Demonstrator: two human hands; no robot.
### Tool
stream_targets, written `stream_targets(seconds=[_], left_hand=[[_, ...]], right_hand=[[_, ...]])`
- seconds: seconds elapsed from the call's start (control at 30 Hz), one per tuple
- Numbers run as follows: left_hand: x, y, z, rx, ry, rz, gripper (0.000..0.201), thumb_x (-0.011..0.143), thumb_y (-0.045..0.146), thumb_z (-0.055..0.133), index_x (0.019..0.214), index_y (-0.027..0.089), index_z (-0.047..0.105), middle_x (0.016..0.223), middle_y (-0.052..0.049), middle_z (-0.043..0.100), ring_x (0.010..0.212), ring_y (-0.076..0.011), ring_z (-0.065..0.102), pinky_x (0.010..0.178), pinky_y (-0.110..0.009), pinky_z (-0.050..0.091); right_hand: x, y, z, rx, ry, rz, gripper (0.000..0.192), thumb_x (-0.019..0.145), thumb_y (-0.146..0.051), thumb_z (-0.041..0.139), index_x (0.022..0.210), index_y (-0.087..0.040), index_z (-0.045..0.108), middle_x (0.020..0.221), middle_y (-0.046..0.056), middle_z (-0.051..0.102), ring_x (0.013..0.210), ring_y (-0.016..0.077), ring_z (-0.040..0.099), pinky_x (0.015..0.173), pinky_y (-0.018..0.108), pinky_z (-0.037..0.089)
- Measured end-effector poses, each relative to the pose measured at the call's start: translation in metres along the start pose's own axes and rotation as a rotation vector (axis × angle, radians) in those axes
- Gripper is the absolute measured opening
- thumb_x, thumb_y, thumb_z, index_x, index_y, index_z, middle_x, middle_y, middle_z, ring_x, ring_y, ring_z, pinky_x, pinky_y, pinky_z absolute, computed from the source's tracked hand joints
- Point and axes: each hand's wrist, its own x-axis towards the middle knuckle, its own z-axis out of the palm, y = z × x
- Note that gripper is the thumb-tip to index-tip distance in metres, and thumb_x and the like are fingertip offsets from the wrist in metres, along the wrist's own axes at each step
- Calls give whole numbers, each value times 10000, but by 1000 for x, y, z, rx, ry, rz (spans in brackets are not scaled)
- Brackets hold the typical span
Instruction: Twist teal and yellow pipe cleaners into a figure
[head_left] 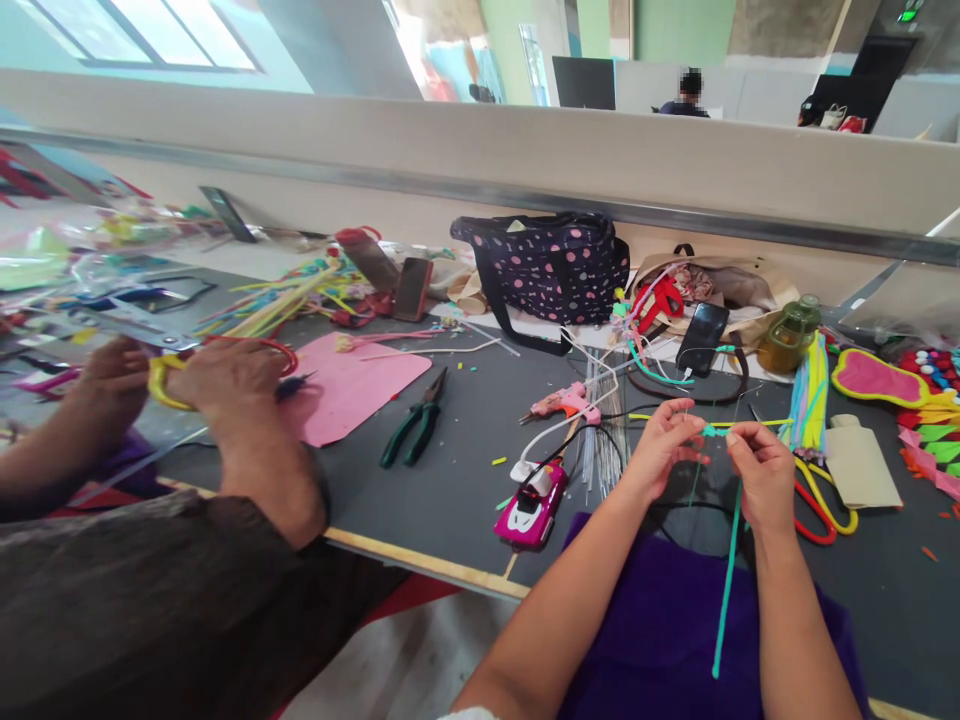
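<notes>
Near the right edge of the gray table [465,470], left hand [664,445] and right hand [761,470] both pinching a teal fuzzy stick [726,580], pink toy car [531,505] just left

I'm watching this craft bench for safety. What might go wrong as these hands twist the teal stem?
The teal pipe cleaner held by the left hand and right hand may have a wire end that pricks fingers. The pink glue gun lies close, with its cord trailing nearby; a sleeve might snag it.

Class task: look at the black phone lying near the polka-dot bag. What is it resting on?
The black phone lies on a beige bag, beside a red item. The bag's contents beneath it are covered.
</notes>
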Motion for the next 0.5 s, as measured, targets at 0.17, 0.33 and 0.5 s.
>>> stream_targets(seconds=[0.17,0.33,0.5], left_hand=[[-1,2,-2,351,256,407,375,680,327,753,986,186,588,979,-43,581,756,-119,560,591,-207,465],[-10,6,-2,788,88,697,154,755,305,705,878,211,702,949,-64,591,815,-153,564,644,-231,446],[-15,4,0,946,-48,740,186,836,256,608,997,228,696,947,-71,627,867,-164,590,758,-261,452]], right_hand=[[-2,-5,-1,-123,65,-143,169,772,-358,646,797,-192,624,721,8,602,646,139,528,616,257,429],[-4,-10,1,-255,79,-229,141,783,-339,608,768,-200,620,722,12,615,664,153,554,632,266,454],[-7,-11,2,-303,54,-269,119,796,-322,599,768,-211,633,722,10,628,654,152,558,613,261,451]])
